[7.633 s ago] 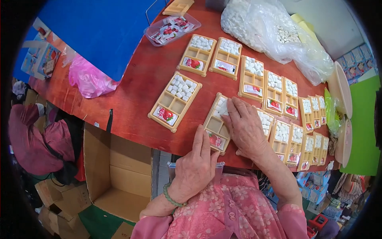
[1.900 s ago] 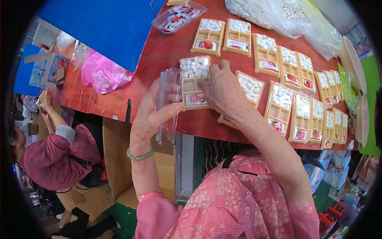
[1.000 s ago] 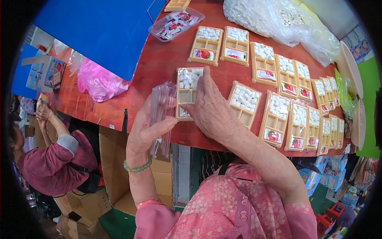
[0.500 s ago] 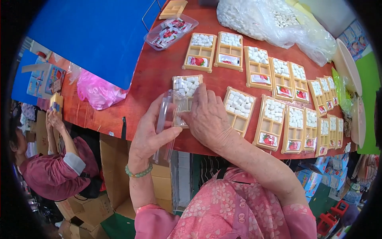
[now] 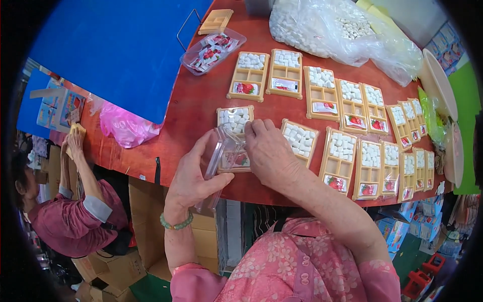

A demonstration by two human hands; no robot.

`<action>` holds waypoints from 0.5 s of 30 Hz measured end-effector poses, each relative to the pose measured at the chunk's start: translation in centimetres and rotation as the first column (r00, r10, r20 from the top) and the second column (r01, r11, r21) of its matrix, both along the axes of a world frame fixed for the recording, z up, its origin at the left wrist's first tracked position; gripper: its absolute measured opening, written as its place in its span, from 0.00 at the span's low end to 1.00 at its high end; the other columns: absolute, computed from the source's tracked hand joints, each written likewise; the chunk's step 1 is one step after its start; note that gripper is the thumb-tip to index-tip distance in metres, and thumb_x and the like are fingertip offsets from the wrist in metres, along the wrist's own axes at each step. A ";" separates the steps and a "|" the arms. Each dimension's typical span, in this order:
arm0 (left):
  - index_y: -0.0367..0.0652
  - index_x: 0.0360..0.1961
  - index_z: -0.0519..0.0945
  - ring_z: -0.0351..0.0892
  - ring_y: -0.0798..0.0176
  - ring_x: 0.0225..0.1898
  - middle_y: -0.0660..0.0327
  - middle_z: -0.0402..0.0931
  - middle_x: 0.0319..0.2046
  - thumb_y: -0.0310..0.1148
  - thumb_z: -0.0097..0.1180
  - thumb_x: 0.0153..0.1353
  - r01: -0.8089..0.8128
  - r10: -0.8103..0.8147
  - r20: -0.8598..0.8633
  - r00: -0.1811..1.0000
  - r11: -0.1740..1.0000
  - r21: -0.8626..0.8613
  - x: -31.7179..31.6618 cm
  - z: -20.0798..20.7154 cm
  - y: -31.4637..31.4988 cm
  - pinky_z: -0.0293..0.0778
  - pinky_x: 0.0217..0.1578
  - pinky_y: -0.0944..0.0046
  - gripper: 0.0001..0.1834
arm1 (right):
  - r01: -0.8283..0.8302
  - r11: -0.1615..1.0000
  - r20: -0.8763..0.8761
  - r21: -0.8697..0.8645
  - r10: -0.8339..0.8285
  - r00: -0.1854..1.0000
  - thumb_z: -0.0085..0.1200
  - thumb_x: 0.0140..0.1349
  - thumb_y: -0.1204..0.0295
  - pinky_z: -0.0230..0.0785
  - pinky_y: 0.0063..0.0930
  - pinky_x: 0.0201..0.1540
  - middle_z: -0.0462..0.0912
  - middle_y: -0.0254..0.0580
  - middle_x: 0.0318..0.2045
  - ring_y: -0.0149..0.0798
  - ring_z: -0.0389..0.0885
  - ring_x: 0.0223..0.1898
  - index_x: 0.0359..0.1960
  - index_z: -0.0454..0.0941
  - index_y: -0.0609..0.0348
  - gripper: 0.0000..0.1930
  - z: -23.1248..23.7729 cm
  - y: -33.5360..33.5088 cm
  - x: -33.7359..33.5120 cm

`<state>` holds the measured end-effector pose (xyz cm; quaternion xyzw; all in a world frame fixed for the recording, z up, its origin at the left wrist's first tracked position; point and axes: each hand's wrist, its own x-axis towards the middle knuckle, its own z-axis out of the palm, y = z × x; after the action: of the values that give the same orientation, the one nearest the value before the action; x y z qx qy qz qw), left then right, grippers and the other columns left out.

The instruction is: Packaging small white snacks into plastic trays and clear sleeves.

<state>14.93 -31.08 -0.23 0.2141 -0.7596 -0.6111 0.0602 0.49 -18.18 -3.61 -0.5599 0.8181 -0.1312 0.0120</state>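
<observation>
Head view: your left hand [image 5: 188,173] curls thumb and fingers around clear plastic [image 5: 215,156], gripping it slanted over the tray's left side, seemingly to leave your right hand [image 5: 271,153] free. That hand's fingers bend at the tray's right edge, perhaps steadying it (whether they pinch anything, I cannot tell). The tray [image 5: 235,107] lies on the table [image 5: 196,100] between both hands, white pieces [image 5: 234,121] at its far end, a sachet [image 5: 242,160] nearer you. Other trays [image 5: 329,165] sit rightward, probably for elbow room.
</observation>
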 end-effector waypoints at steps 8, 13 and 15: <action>0.32 0.63 0.58 0.76 0.67 0.44 0.57 0.75 0.46 0.28 0.67 0.43 -0.040 0.039 -0.007 0.999 0.994 -0.105 0.9 0.5 -0.3 0.73 0.46 0.65 0.45 | -0.056 0.996 0.054 -0.065 0.059 0.997 0.55 0.55 0.69 0.67 0.39 0.43 0.71 0.52 0.37 0.49 0.71 0.40 0.40 0.71 0.71 0.17 -0.4 -0.6 0.1; 0.34 0.64 0.58 0.69 0.65 0.53 0.57 0.69 0.53 0.27 0.68 0.43 -0.262 0.267 -0.164 0.950 0.964 0.048 2.6 1.2 0.9 0.69 0.52 0.61 0.47 | -0.042 0.991 0.076 -0.124 0.051 0.996 0.56 0.56 0.67 0.67 0.39 0.41 0.71 0.53 0.35 0.49 0.72 0.38 0.39 0.71 0.73 0.18 -0.6 -1.9 1.7; 0.34 0.65 0.57 0.67 0.64 0.54 0.57 0.67 0.54 0.26 0.68 0.43 -0.288 0.290 -0.171 0.942 0.957 0.039 2.8 1.9 1.4 0.69 0.53 0.61 0.48 | -0.031 0.992 0.137 -0.124 0.048 0.989 0.56 0.56 0.67 0.68 0.41 0.42 0.71 0.54 0.35 0.50 0.72 0.38 0.39 0.70 0.73 0.18 -0.4 -2.3 1.8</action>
<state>17.75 -29.64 1.64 0.2692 -0.7076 -0.6173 0.2141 2.26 -20.46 -4.03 -0.5652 0.7943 -0.2196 0.0378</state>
